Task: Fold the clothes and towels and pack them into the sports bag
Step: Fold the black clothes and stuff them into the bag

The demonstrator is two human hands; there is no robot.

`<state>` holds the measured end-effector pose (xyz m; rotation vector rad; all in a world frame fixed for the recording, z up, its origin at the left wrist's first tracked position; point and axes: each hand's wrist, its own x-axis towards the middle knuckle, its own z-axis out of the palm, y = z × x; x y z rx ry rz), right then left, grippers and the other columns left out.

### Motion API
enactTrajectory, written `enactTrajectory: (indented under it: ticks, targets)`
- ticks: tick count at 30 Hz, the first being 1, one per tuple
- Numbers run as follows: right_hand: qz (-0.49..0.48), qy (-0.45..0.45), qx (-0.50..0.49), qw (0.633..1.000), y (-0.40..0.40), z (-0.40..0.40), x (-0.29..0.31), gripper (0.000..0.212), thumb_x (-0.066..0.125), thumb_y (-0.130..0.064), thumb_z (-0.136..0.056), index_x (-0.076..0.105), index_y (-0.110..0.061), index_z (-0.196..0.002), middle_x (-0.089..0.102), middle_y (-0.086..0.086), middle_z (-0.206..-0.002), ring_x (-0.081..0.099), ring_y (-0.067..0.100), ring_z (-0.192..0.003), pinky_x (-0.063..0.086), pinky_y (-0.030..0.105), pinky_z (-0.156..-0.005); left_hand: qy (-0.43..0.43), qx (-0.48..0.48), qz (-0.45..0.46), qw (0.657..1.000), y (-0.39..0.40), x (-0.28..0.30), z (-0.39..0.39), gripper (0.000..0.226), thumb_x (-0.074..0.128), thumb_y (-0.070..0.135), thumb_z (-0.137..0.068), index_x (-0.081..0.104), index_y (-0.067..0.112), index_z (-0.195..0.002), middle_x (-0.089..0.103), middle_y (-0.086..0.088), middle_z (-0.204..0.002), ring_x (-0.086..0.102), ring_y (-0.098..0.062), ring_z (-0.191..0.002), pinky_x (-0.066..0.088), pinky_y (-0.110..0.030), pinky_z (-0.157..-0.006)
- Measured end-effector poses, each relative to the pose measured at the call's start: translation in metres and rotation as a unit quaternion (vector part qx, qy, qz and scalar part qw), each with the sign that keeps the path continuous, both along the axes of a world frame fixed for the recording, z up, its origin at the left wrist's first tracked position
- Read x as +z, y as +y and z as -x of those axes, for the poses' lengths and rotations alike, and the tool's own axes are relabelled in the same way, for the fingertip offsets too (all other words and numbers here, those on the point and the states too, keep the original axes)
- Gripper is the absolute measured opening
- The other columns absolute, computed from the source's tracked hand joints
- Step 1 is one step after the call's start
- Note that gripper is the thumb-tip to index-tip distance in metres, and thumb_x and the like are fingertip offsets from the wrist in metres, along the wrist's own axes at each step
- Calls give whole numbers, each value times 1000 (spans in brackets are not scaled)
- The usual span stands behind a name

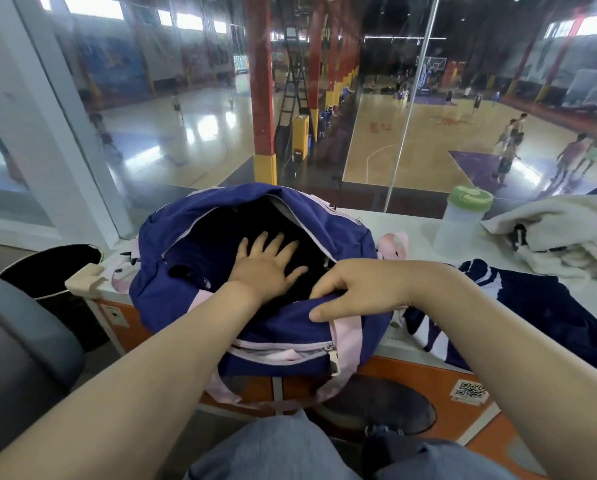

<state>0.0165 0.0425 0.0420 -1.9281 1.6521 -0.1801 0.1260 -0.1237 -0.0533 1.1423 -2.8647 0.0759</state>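
A person's two bare arms reach forward over a white counter (411, 237) beside a window onto a basketball court; a navy sports bag (172, 299) with pale pink straps sits on the counter, its top unzipped and wide open; the left hand (266, 268) lies inside the opening, fingers straight and spread, palm pressing flat on dark clothing (221, 233) already packed there; the right hand (356, 289) pinches the near rim of the bag, fingers curled over the edge and thumb on the outside fabric; just right of the bag lies a navy garment (539, 306) with white stripes, unfolded on the counter; behind it sits a rumpled white towel (567, 230); a clear bottle (461, 220) with a green lid stands between bag and towel.
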Motion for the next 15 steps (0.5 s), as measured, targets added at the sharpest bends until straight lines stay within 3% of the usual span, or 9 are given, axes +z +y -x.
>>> enactTrajectory:
  ticks: [2,5,7,8,10,12,14,15]
  targets:
    - [-7,20,6,1000,0,-2,-4,22,58,-35,-96,72,-23,-109,71,-8,-101,63,12,-93,50,38,-91,9,2,28,1000,2,-4,-2,63,22,61,-97,13,35,-154,11,4,-163,4,-25,-150,1,-51,-119]
    - [14,20,3,1000,0,-11,-13,24,59,-26,-94,71,-28,-114,65,-23,-105,59,4,-102,47,36,-96,27,5,41,999,4,-8,-2,63,24,60,-97,16,34,-153,14,4,-163,6,-24,-149,2,-51,-118]
    - [22,13,13,1000,-2,-21,-20,32,59,-14,-91,69,-23,-119,63,-23,-109,56,1,-103,45,26,-96,35,8,34,999,3,-9,0,62,25,61,-97,17,34,-153,14,5,-163,6,-24,-149,2,-52,-118]
    - [15,8,23,1000,-5,-27,-24,35,57,-8,-89,67,-20,-121,65,-16,-108,56,2,-96,44,17,-89,35,10,31,999,3,-9,0,62,25,60,-97,18,33,-153,14,5,-163,6,-24,-149,2,-52,-118]
    - [1,14,40,999,-12,-40,-27,20,58,-11,-92,68,-23,-103,62,-11,-80,50,4,-70,40,14,-67,29,12,28,999,2,-8,2,61,25,60,-98,19,33,-152,13,5,-162,5,-24,-149,1,-52,-118]
    - [-1,3,55,998,-19,-49,-24,14,61,-20,-94,64,-23,-80,51,-11,-65,45,8,-62,39,22,-67,17,14,14,1000,1,-8,3,61,24,60,-97,17,33,-152,12,6,-162,3,-23,-149,0,-52,-118]
    - [-23,-42,73,996,-20,-51,-20,12,63,-15,-93,72,-18,-100,60,-22,-79,54,1,-75,42,20,-79,7,16,-4,1000,0,-6,4,62,24,60,-97,14,33,-152,9,6,-163,0,-23,-149,-1,-53,-119]
    - [-32,-51,80,995,-19,-50,-16,23,63,-10,-92,72,-17,-112,63,-25,-89,57,-1,-84,43,18,-86,3,16,-11,1000,-1,-4,4,63,24,60,-97,13,32,-152,8,6,-163,-1,-23,-150,-2,-53,-119]
